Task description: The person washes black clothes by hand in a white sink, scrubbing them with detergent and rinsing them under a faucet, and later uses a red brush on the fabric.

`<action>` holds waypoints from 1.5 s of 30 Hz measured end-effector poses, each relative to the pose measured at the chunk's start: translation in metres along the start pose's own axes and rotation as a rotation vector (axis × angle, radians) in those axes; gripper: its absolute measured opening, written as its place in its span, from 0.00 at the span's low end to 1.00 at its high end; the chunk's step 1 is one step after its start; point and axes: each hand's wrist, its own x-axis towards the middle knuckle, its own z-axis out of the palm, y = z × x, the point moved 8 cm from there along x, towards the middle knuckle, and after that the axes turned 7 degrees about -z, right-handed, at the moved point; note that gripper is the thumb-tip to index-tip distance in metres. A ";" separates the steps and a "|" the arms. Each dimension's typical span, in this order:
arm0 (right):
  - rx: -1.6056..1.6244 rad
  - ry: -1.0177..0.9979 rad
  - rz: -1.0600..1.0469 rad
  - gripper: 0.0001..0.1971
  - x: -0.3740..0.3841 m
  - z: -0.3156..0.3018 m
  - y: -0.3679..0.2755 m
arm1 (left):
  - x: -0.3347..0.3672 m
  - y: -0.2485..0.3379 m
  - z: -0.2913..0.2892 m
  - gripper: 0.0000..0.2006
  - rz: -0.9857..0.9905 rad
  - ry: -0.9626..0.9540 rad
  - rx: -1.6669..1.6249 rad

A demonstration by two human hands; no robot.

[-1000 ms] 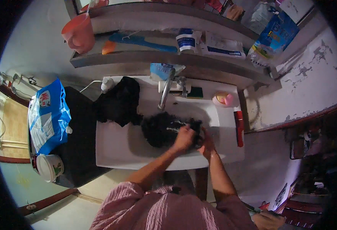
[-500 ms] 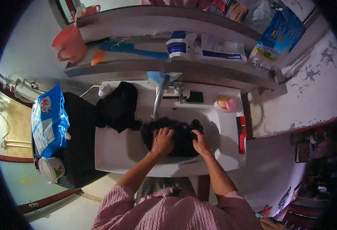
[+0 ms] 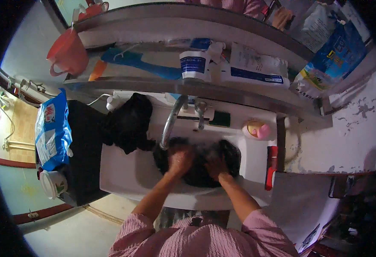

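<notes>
A bunched black cloth (image 3: 200,173), which looks wet, lies in the basin of the white sink (image 3: 123,171). My left hand (image 3: 180,160) presses into its left part, just below the faucet (image 3: 170,122). Against its right part rests my right hand (image 3: 215,166), its fingers pointing into the folds. Motion smears the fingers of both hands, and the cloth partly hides them, so their grip does not show. A second black cloth (image 3: 130,122) is heaped on the sink's left rim, and its lower end reaches toward the basin.
A pink-topped soap dish (image 3: 256,129), a green sponge (image 3: 220,119) and a red-and-black brush (image 3: 271,168) lie around the sink. At left, a blue-and-white bag (image 3: 53,132) and a white tub (image 3: 54,183) stand by a black surface. Overhead runs a shelf (image 3: 239,92) with a pink cup (image 3: 69,53).
My right hand has moved left and deeper into the cloth, and the cloth's right part has spread out. My left hand has stayed near its place. The view has shifted slightly.
</notes>
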 end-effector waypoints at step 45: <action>-0.033 0.129 0.113 0.38 -0.014 -0.020 -0.047 | -0.065 -0.034 0.026 0.26 0.395 0.177 0.505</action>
